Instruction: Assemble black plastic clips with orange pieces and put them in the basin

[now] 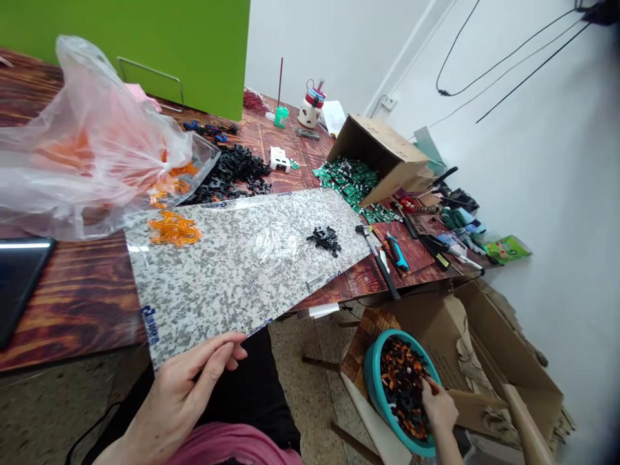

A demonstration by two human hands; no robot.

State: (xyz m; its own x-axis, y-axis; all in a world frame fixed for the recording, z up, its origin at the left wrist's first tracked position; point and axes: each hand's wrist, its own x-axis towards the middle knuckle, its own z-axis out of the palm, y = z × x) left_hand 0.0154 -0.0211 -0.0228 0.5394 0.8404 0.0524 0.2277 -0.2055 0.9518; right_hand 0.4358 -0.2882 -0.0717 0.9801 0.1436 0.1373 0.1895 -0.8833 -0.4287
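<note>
My left hand (196, 384) hovers by the front edge of a speckled grey-and-white board (217, 284), thumb and curled fingers pressed together with nothing visible in them. Off to the lower right, my right hand (440, 408) reaches into a turquoise basin (372, 374) of mixed orange and black plastic pieces (400, 368). Its fingers are bent together at the heap, and what they hold is hidden. On the board lie a small pile of orange plastic parts (174, 229), a spread of thin clear pieces (276, 242) and a little heap of black parts (325, 239).
A plastic bag (111, 155) with orange parts sits left, beside a black heap (232, 171). A tipped cardboard box (387, 152) spills green circuit boards (349, 181). A hammer (380, 261) and blue-handled cutter (397, 252) lie right. The basin rests on a stool (358, 400) near another carton (513, 342).
</note>
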